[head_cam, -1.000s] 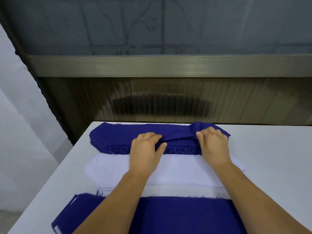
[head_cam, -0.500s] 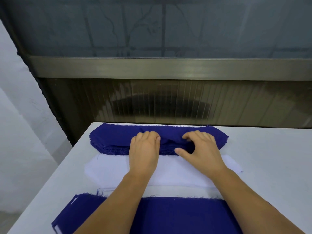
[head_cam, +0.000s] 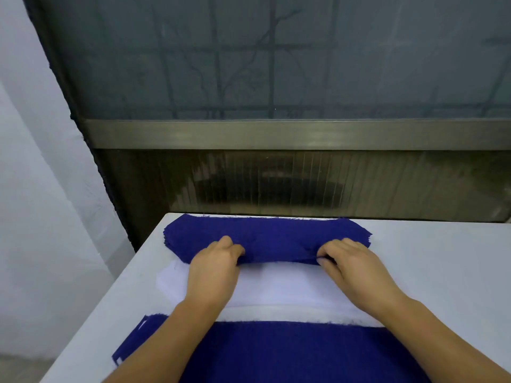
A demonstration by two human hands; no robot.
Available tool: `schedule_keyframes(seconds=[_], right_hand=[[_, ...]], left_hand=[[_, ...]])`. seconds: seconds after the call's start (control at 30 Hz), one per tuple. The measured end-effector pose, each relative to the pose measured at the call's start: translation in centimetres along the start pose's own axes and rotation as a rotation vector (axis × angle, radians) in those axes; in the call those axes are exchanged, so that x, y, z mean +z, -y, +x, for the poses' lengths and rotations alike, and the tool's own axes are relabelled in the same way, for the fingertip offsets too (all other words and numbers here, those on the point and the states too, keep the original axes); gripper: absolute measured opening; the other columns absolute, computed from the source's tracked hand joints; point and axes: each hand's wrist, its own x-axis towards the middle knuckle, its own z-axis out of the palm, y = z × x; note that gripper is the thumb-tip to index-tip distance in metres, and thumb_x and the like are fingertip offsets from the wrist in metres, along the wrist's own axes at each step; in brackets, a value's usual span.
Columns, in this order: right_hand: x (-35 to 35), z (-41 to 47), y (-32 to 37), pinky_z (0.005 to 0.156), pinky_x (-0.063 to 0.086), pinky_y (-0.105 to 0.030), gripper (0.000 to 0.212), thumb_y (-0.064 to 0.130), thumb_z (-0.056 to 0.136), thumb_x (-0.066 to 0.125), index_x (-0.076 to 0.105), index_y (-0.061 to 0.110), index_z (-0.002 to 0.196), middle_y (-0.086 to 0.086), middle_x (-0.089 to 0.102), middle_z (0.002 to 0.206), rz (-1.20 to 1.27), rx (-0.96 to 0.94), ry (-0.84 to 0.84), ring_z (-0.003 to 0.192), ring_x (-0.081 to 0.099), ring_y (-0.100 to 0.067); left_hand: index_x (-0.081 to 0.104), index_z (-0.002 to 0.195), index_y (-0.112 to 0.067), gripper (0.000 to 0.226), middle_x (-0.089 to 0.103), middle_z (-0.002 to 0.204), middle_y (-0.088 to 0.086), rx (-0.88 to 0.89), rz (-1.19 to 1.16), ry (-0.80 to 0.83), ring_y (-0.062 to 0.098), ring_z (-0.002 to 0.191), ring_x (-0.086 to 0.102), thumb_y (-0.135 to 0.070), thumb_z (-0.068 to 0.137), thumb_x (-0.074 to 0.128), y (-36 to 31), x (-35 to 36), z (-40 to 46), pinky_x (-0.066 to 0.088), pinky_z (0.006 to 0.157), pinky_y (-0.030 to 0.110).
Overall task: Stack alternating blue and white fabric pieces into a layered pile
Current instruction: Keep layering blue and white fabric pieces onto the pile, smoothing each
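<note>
A stack of blue fabric pieces (head_cam: 271, 233) lies at the far end of the table. In front of it sits a stack of white pieces (head_cam: 279, 288). Nearest me is the layered pile (head_cam: 290, 352) with a blue piece on top and a white edge showing behind it. My left hand (head_cam: 214, 268) pinches the near edge of the top blue piece on the left. My right hand (head_cam: 351, 268) pinches the same edge on the right, and the edge is lifted slightly between them.
The white table (head_cam: 442, 272) has bare surface to the right of the stacks. A dark metal-framed window (head_cam: 276, 134) rises just behind its far edge. The table's left edge drops off beside a white wall (head_cam: 41, 217).
Both hands moved apart along the blue stack's near edge and now pinch the top piece. The bunched fold on the right has been smoothed flat.
</note>
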Motion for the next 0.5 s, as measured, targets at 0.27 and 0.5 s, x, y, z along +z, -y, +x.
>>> schedule_keyframes(seconds=[0.27, 0.5], right_hand=[[-4.2, -9.3, -2.4, 0.076, 0.040, -0.012, 0.011, 0.033, 0.094, 0.054, 0.062, 0.037, 0.100, 0.029, 0.053, 0.092, 0.018, 0.006, 0.192, 0.090, 0.050, 0.006], [-5.9, -11.7, -1.7, 0.071, 0.041, -0.021, 0.013, 0.014, 0.083, 0.069, 0.065, 0.026, 0.084, 0.021, 0.057, 0.081, 0.005, -0.008, -0.131, 0.075, 0.055, -0.005]], left_hand=[[0.078, 0.081, -0.022, 0.042, 0.064, 0.071, -0.007, 0.234, 0.101, 0.007, 0.015, 0.060, 0.059, -0.002, 0.046, 0.089, 5.9, -6.0, -6.2, 0.051, 0.050, 0.028], [0.077, 0.088, -0.018, 0.040, 0.066, 0.082, -0.004, 0.191, 0.003, -0.045, 0.018, 0.072, 0.063, 0.006, 0.056, 0.084, 7.7, -8.8, -9.1, 0.054, 0.060, 0.031]])
